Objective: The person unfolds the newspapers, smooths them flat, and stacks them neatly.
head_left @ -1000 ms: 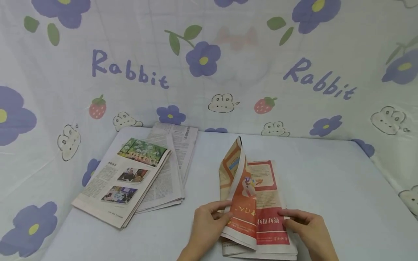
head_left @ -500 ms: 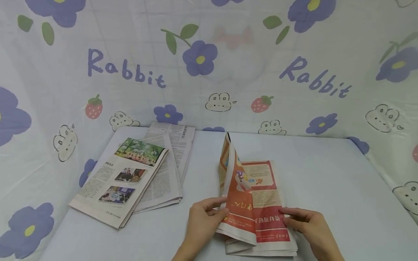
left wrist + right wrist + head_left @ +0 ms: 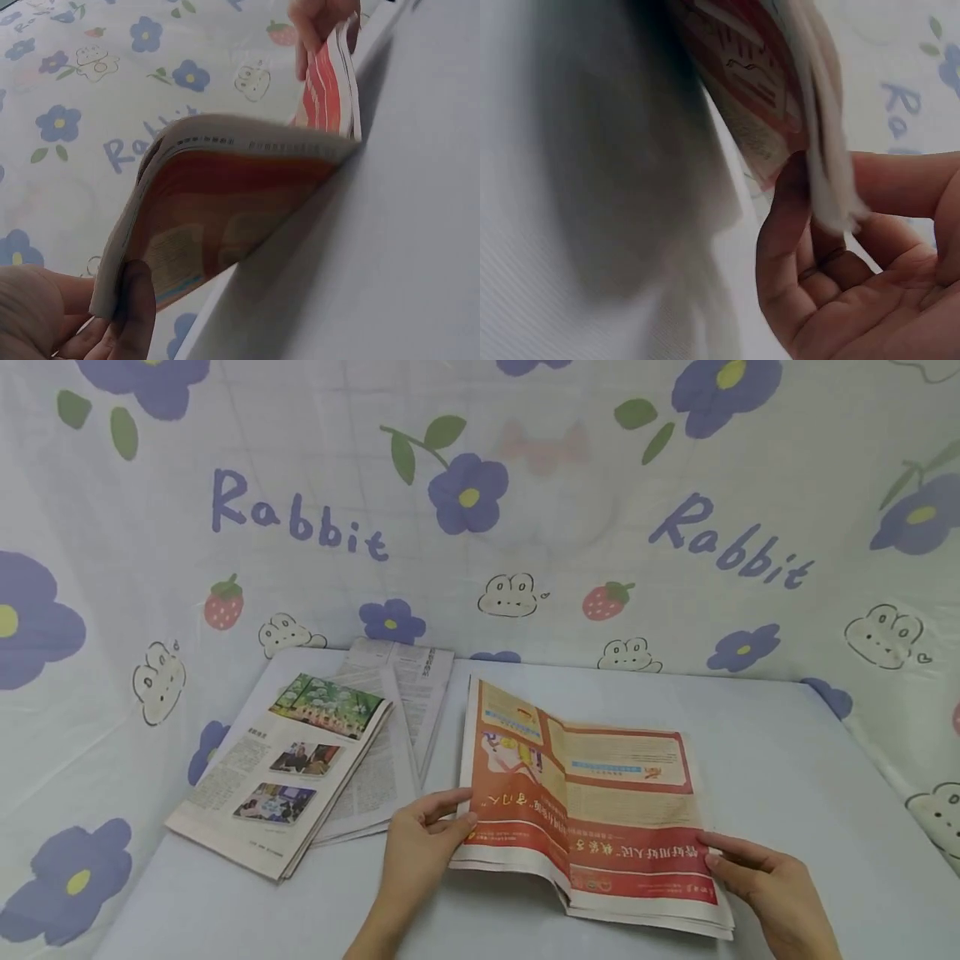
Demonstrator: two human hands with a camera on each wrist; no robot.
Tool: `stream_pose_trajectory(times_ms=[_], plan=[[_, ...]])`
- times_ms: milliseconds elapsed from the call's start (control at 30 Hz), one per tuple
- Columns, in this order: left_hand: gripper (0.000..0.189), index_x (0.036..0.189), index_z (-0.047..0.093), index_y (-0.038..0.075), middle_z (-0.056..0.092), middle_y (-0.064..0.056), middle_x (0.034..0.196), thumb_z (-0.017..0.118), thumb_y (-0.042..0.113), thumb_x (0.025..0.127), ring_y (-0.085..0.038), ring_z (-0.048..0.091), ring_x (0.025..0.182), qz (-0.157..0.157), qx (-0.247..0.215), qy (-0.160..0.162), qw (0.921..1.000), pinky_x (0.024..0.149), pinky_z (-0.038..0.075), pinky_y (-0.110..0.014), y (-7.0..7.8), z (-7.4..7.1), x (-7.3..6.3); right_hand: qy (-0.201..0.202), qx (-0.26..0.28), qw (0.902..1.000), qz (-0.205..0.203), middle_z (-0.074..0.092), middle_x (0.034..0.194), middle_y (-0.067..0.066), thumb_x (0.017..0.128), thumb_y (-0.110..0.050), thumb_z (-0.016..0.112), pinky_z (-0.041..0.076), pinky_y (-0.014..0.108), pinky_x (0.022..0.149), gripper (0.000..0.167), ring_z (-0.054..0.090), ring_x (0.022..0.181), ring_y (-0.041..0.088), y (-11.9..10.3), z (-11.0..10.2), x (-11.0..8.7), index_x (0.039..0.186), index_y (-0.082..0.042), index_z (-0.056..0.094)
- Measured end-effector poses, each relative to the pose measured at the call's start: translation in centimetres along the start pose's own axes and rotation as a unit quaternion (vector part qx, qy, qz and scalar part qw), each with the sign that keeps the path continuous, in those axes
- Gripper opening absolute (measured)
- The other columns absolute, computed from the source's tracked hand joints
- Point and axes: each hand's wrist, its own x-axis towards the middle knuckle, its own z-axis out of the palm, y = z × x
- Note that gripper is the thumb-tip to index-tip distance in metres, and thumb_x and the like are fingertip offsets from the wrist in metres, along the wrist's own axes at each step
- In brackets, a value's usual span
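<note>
- We judge that the step in hand is opening out the red-and-orange newspaper [image 3: 630, 847] along its middle crease; the two halves lie spread to either side, not yet level.
- The left half tilts up from the crease, while the right half lies lower, its outer edge also lifted.
- The next move, in our judgement, calls for lowering the left half evenly, with a light pinch at both edges so that the thin pages neither slip nor tear.
- Our hands are well apart, with the newspaper between them: the left hand [image 3: 416, 852] pinches its left edge and the right hand [image 3: 772, 881] its right edge, thumb and fingers on opposite faces.
- The newspaper is over the near part of the white worktop [image 3: 825, 768]; we cannot tell whether its crease touches down.
- To its left, a colour-photo newspaper [image 3: 243, 806] overlaps some grey text-filled newspapers [image 3: 375, 777], all apart from our grip.
</note>
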Motion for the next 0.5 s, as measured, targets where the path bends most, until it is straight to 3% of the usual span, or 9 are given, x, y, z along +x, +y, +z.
stream_pose_trajectory(times_ms=[133, 233, 367, 500], plan=[[0.031, 0.112, 0.074, 0.006, 0.07, -0.011, 0.109, 0.082, 0.017, 0.083, -0.021, 0.069, 0.091, -0.024, 0.032, -0.021, 0.999, 0.075, 0.056, -0.029, -0.2, -1.7, 0.6, -0.016, -0.007, 0.9998, 0.003, 0.037, 0.147, 0.022, 0.099, -0.02, 0.063, 0.053, 0.029, 0.085, 0.056, 0.049, 0.114, 0.025, 0.0, -1.9, 0.7, 0.147, 0.001, 0.042], [0.033, 0.112, 0.074, 0.007, 0.071, -0.01, 0.104, 0.082, 0.018, 0.082, -0.02, 0.068, 0.088, -0.046, 0.048, -0.049, 0.9966, 0.073, 0.055, -0.029, -0.4, -2.8, 1.1, -0.047, -0.019, 0.9987, -0.003, 0.048, 0.139, 0.019, 0.098, -0.017, 0.064, 0.054, 0.033, 0.085, 0.05, 0.055, 0.106, 0.023, 0.0, -3.1, 1.5, 0.142, 0.002, 0.049], [0.036, 0.115, 0.071, 0.003, 0.071, -0.011, 0.094, 0.081, 0.016, 0.083, -0.021, 0.068, 0.083, -0.086, 0.021, -0.105, 0.9905, 0.068, 0.055, -0.029, -0.9, -3.7, 1.6, -0.084, -0.018, 0.9963, -0.006, 0.06, 0.126, 0.01, 0.095, -0.016, 0.067, 0.054, 0.036, 0.084, 0.039, 0.06, 0.099, 0.024, 0.2, -4.5, 2.5, 0.132, -0.005, 0.064], [0.039, 0.119, 0.067, -0.003, 0.071, -0.014, 0.091, 0.079, 0.013, 0.085, -0.024, 0.069, 0.083, -0.138, -0.033, -0.162, 0.9765, 0.067, 0.057, -0.032, -1.7, -3.9, 1.8, -0.106, 0.026, 0.9938, 0.023, 0.064, 0.119, 0.003, 0.094, -0.019, 0.069, 0.053, 0.037, 0.087, 0.027, 0.06, 0.1, 0.025, 0.8, -6.0, 3.3, 0.121, -0.02, 0.073]])
